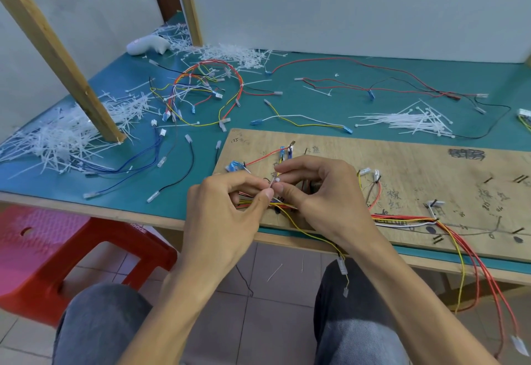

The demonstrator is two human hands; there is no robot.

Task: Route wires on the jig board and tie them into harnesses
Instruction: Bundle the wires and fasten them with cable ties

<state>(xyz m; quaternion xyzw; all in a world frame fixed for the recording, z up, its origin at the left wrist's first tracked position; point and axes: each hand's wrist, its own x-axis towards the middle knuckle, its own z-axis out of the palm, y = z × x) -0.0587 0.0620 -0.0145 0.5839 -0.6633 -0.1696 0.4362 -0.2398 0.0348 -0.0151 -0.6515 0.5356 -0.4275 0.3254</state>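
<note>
Left hand [227, 209], right hand [321, 189] on tie [274, 182]

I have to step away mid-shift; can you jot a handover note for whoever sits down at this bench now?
Left hand: pinches a white cable tie above the wires.
Right hand: pinches the same tie.
Wire bundle: routed along the jig board's front edge, ends hanging off.
Done: one tied harness lies on the green mat behind.
Left: close this tie, probably add more; spare ties lie behind the board.
</note>
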